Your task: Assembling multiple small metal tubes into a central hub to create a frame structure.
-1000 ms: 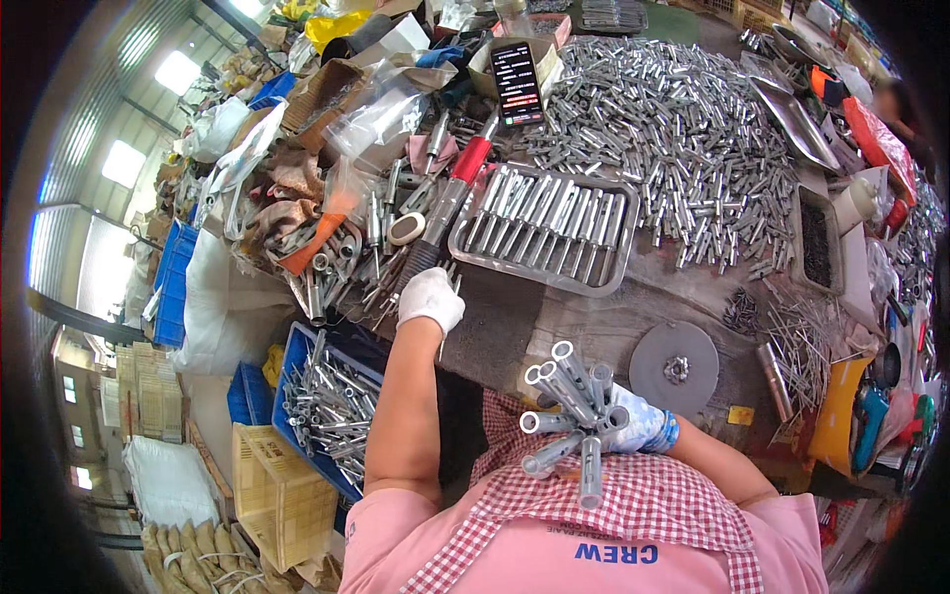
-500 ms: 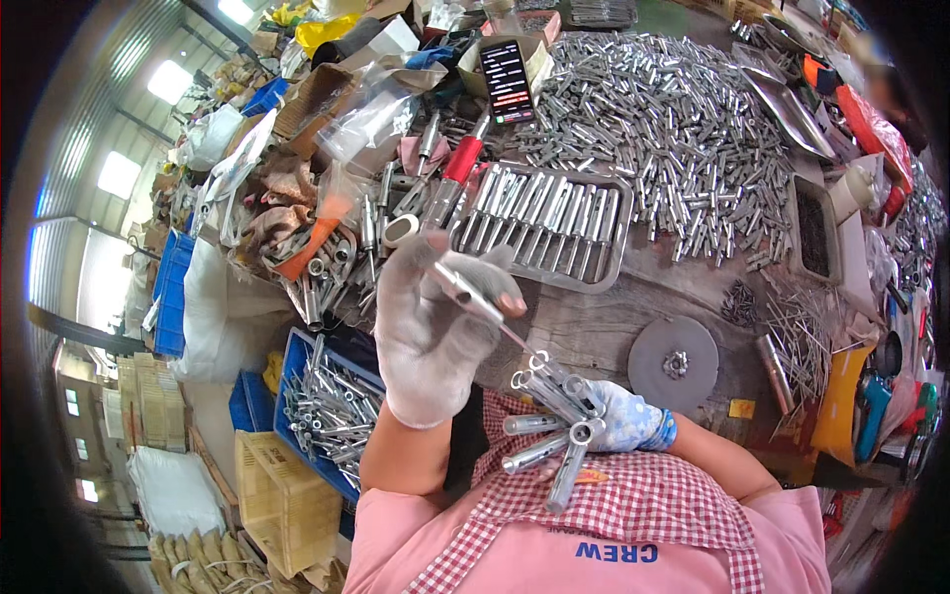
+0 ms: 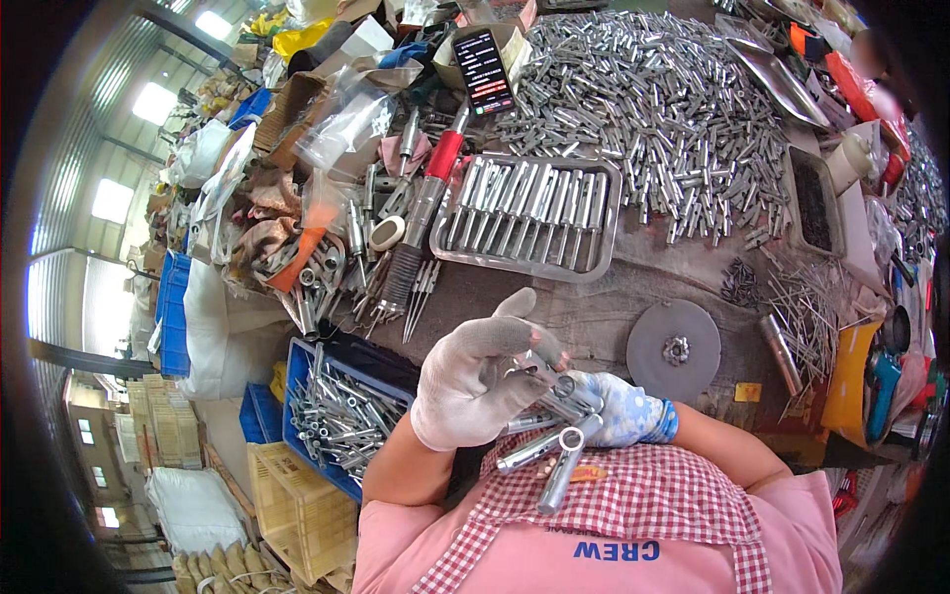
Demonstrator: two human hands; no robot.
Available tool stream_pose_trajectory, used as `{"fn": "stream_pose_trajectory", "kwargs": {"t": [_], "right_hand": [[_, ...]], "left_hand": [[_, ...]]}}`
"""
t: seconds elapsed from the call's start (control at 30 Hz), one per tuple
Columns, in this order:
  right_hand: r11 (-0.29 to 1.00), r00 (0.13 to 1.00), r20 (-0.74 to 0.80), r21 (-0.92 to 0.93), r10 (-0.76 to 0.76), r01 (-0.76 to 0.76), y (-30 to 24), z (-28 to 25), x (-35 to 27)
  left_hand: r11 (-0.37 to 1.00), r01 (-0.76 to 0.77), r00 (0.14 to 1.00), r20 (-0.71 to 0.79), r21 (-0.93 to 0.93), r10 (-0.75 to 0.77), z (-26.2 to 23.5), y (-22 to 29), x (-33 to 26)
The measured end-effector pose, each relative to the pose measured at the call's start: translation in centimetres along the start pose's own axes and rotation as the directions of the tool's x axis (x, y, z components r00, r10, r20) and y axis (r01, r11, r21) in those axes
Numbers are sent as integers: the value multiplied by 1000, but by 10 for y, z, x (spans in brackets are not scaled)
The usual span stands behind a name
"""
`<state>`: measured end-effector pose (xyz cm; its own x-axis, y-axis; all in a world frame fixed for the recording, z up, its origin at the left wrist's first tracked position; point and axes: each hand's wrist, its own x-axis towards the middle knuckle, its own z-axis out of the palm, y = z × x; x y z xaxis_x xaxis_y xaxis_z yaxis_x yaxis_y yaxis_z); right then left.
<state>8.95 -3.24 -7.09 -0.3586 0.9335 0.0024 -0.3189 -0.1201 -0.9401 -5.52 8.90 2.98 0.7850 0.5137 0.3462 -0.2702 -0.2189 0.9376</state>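
My left hand [image 3: 475, 381], in a whitish knit glove, has its fingers curled around a metal tube that it largely hides. Its fingertips meet the bundle in front of my right hand. A blue-and-white patterned glove covers my right hand [image 3: 633, 411], which grips several shiny metal tubes [image 3: 564, 465]. These fan out at different angles over the checked apron [image 3: 653, 485], some with round open ends toward me. Most of my right fingers are hidden behind the tubes.
A clear plastic tray [image 3: 594, 269] holds a row of metal pins. Behind it spreads a large heap of metal tubes [image 3: 653, 119]. A grey disc [image 3: 675, 381] lies on the bench, a red-banded power tool [image 3: 426, 208] left of the tray. A blue crate [image 3: 297, 421] of tubes stands at lower left.
My left hand has come down and to the right from above the bench, bringing its tube to the bundle. My right hand stays nearly in place. The view has shifted slightly.
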Motion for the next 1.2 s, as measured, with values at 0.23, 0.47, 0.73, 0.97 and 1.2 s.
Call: {"fn": "stream_pose_trajectory", "kwargs": {"t": [0.23,0.47,0.73,0.97,1.2], "right_hand": [[1000,1000,-19,-10,5,-5,-1,-1,1],[999,999,46,-47,0,2,1,-3,-1],[988,986,92,-72,140,-134,0,-6,-4],[998,995,95,-60,26,-20,4,-5,0],[998,996,81,-50,43,-39,6,-6,0]], "left_hand": [[998,-18,999,47,52,16,-6,-3,0],[990,-43,988,151,135,23,-8,-5,0],[994,-51,980,199,97,31,-6,-3,0],[993,15,996,88,-113,-5,3,-4,0],[999,-21,1000,17,-32,21,2,-5,0]]}}
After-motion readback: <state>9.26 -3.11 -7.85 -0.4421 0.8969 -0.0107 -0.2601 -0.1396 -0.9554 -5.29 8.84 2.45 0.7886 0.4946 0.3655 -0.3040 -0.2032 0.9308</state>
